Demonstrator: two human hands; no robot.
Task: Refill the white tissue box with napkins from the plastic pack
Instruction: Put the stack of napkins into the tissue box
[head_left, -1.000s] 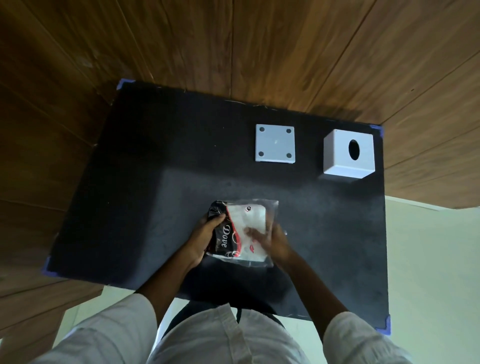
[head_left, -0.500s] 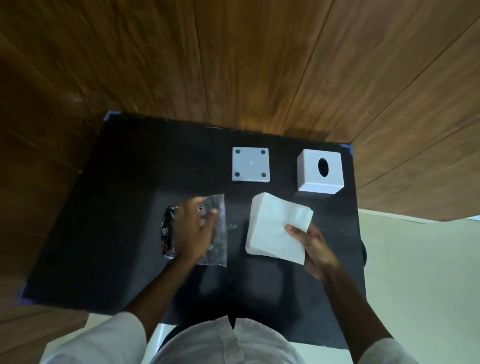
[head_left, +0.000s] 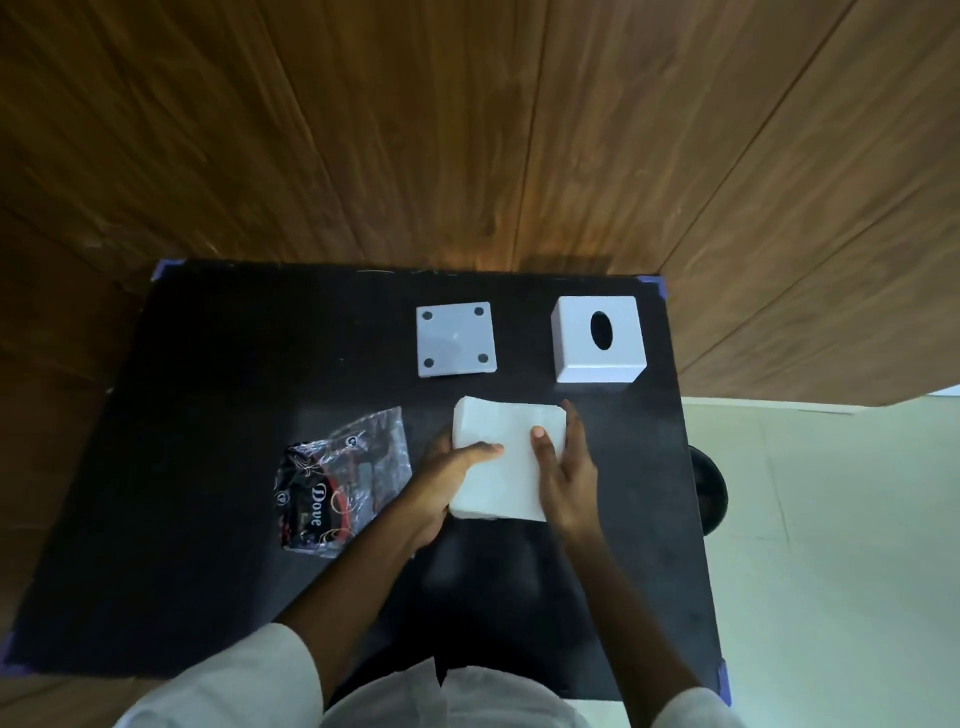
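A thick stack of white napkins (head_left: 511, 447) is held just above the black table between both hands. My left hand (head_left: 441, 480) grips its left side with the thumb on top. My right hand (head_left: 569, 470) grips its right side, thumb on top too. The plastic pack (head_left: 340, 480), clear with black and red print, lies crumpled and flat to the left of my left hand. The white tissue box (head_left: 597, 345) with an oval slot stands at the far right. Its square white base plate (head_left: 455, 338) with dark corner pads lies apart, left of the box.
The black table (head_left: 208, 415) has blue-taped corners and meets a wooden wall at its far edge. A dark round stool (head_left: 709, 491) shows past the table's right edge, over a pale floor.
My left hand let go of the plastic pack and moved right onto the napkin stack. The stack, earlier held by the right hand alone, is now gripped by both hands.
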